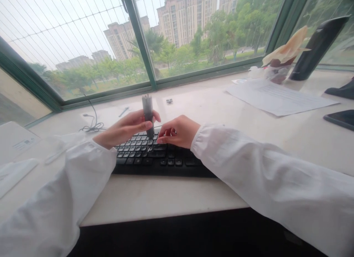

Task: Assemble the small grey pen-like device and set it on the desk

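Observation:
My left hand (pixel 132 126) is wrapped round a dark grey, stick-shaped tool (pixel 148 113), held upright over a black keyboard (pixel 155 170). Thin wire-like prongs (pixel 149 145) show at the tool's lower end, among the keys; whether they grip a key I cannot tell. Just to the right, my right hand (pixel 179 131) is closed, its thumb and fingers bent together close to the prongs. Anything between those fingertips is too small or hidden to make out. Both forearms wear loose white sleeves, and the right one covers the keyboard's right end.
Behind the keyboard lie a small dark piece (pixel 169 101), a thin bluish stick (pixel 123 112) and a coiled cable (pixel 95 127). Printed paper (pixel 276 98), a tall black object (pixel 318 48) and a dark flat device (pixel 341 118) are at right. A white box (pixel 16 142) stands left.

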The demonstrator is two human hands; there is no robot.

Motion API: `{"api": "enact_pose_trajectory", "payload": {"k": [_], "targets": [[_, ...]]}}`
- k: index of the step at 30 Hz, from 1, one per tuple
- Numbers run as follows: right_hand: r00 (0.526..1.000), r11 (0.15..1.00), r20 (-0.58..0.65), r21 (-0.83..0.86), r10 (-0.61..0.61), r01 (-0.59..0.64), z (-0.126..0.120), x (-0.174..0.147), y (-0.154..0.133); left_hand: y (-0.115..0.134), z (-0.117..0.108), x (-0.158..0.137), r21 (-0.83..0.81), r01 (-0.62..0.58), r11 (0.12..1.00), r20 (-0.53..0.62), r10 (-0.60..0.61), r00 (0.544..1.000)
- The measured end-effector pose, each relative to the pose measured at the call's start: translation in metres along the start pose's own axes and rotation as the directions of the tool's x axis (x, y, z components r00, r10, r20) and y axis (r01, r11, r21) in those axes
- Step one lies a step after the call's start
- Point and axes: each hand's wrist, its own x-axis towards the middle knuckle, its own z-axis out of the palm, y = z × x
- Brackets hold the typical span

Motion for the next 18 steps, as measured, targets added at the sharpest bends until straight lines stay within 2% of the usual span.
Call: {"api": "enact_pose_trajectory", "payload": {"k": [6,18], "targets": [[0.998,0.998,-0.020,0.001,-0.056,0.056,0.0010,-0.0001,0.0021,-0.0036,-0.0025,-0.0018,-0.001,-0.042,0.999,0.003,0.042,0.999],[0.997,0.997,-0.022,-0.018,-0.074,0.073,0.0010,0.0006,0.0030,-0.0040,-0.0039,-0.0021,0.027,-0.033,0.999,-0.033,0.034,0.999]]}}
